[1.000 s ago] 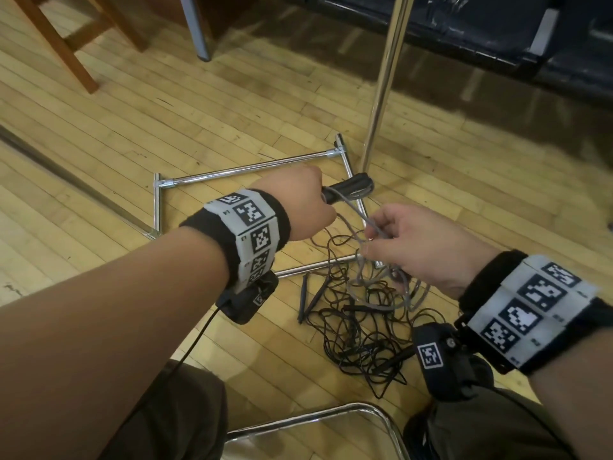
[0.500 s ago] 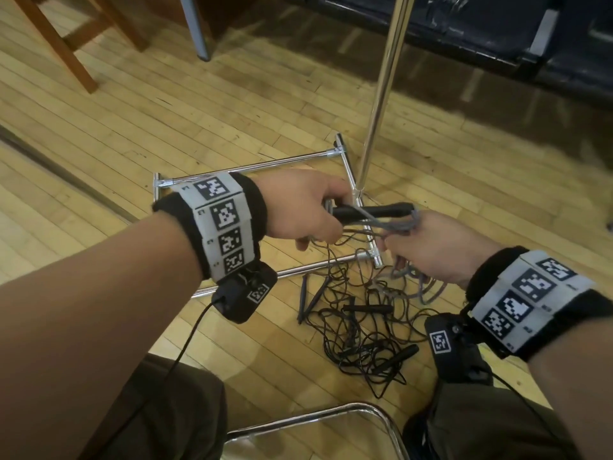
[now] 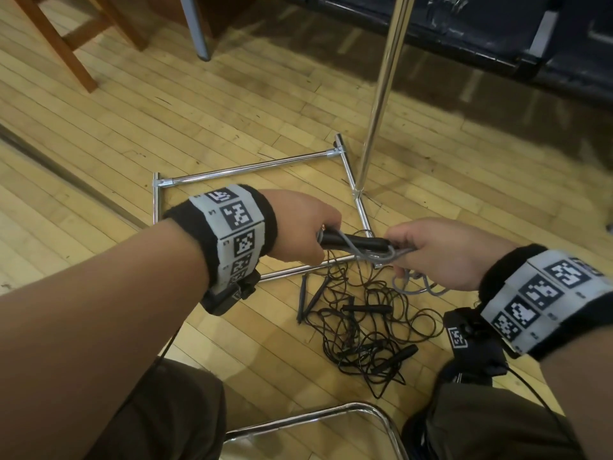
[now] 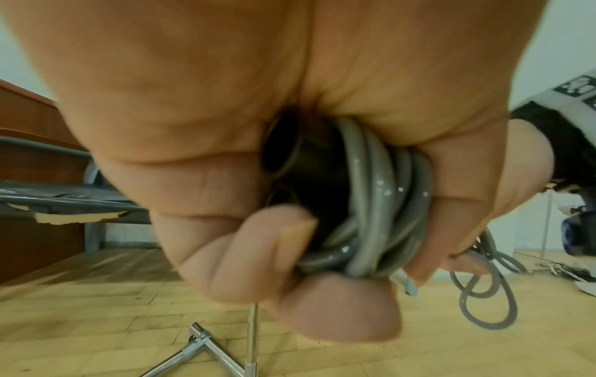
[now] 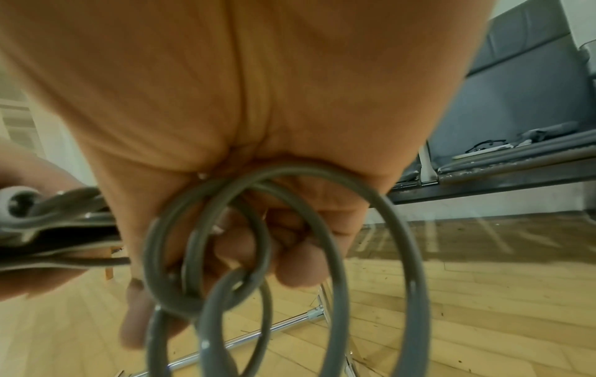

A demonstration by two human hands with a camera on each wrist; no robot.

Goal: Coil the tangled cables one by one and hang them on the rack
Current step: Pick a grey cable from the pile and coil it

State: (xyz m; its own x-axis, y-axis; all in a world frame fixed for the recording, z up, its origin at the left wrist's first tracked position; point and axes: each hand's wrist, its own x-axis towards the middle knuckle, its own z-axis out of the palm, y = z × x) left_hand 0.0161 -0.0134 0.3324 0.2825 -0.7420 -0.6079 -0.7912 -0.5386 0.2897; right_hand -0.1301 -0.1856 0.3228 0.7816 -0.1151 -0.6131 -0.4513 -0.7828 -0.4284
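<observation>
Both hands have drawn together since the earlier frames, and the black handles now lie level between them instead of tilting up from the left fist.

At the centre of the head view, the left hand [image 3: 300, 229] curls its fingers tight around two black handles [image 3: 355, 244] and several turns of grey cable [image 3: 378, 255]. The left wrist view shows those turns wrapped side by side around the handles inside the fist. Just to the right, almost touching, the right hand [image 3: 441, 252] holds the other end of the bundle, fingers bent around loose grey loops that dangle below it.

Judging by this, the step in hand is winding the grey cable around its handles. Next, the hanging loops likely need wrapping on and securing before the bundle is lifted to the rack [image 3: 381, 94], whose chrome pole rises to the upper edge of the frame.

Below the hands, lower centre, a tangled pile of thin black cables [image 3: 361, 330] lies on the wooden floor [image 3: 132, 111], partly over the rack's floor frame, not yet coiled.

Hard to make out: the rack's top and any hooks are cut off above the frame. How the right fingertips grip is hidden behind the loops. How many cables the pile holds cannot be told.
</observation>
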